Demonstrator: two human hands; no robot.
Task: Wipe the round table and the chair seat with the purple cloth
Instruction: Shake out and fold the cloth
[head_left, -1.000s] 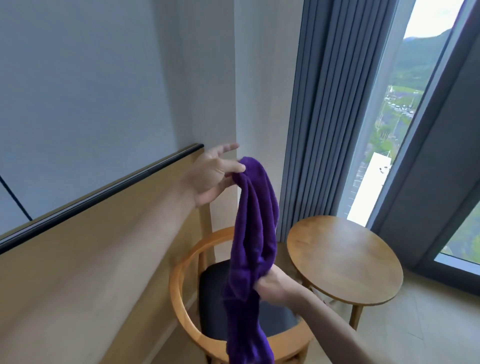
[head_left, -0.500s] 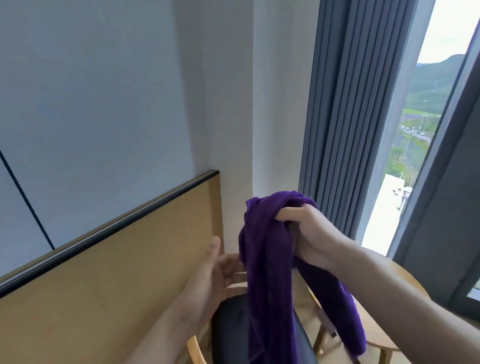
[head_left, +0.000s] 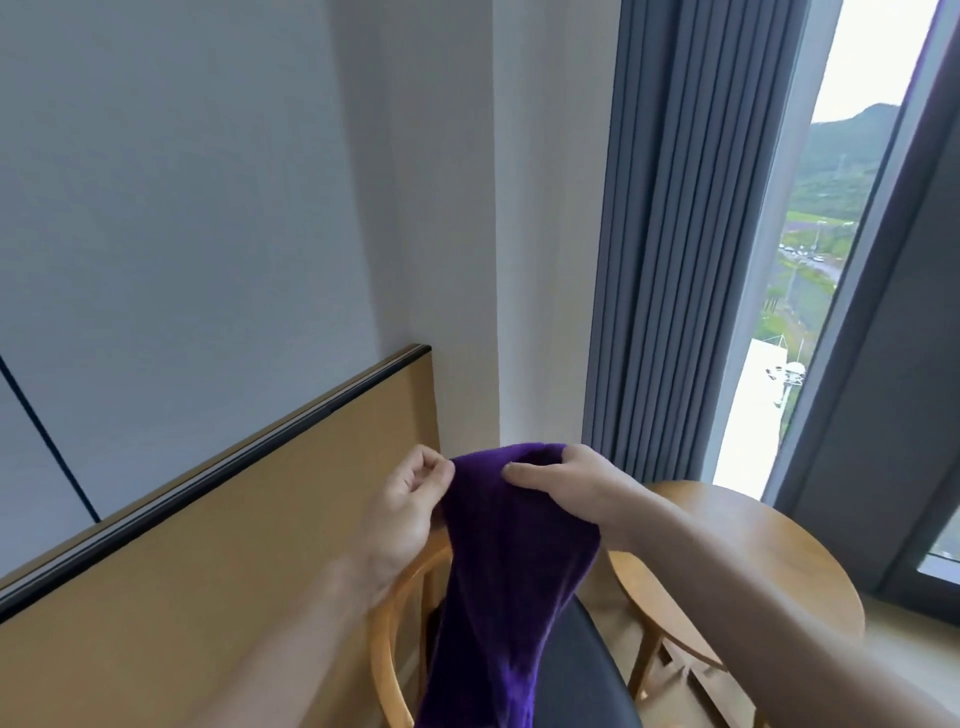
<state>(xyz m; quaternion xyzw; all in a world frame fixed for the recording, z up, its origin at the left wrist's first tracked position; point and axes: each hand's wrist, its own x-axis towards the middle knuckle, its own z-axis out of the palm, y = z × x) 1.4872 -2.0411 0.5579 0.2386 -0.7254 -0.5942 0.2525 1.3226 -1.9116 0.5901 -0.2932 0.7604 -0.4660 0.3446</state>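
Purple cloth (head_left: 511, 561): held aloft between both hands, its top edge bunched and stretched across the gap between them, the rest hanging down in a loose fold in front of the chair (head_left: 395, 618) and out of frame at the bottom. Left hand (head_left: 410, 506): at the cloth's upper left corner, fingers curled, thumb and forefinger pinching the edge. Right hand (head_left: 566, 486): at the upper right, fingers curled over the bunched top, thumb pressed along the front. Chair: wooden curved back rail showing left of the cloth, dark seat (head_left: 587, 670) partly visible below and right of it; how much of the seat the cloth covers cannot be told from this angle. Round worktop (head_left: 769, 551): wooden, just right of the chair, largely crossed by the right forearm, its far rim near the window frame (head_left: 852, 374). Wooden wall panel (head_left: 218, 571): close on the left, running up to the corner behind the chair. Grey curtain (head_left: 680, 249): hanging behind worktop. Open floor (head_left: 904, 649): a strip at lower right, between worktop and window.
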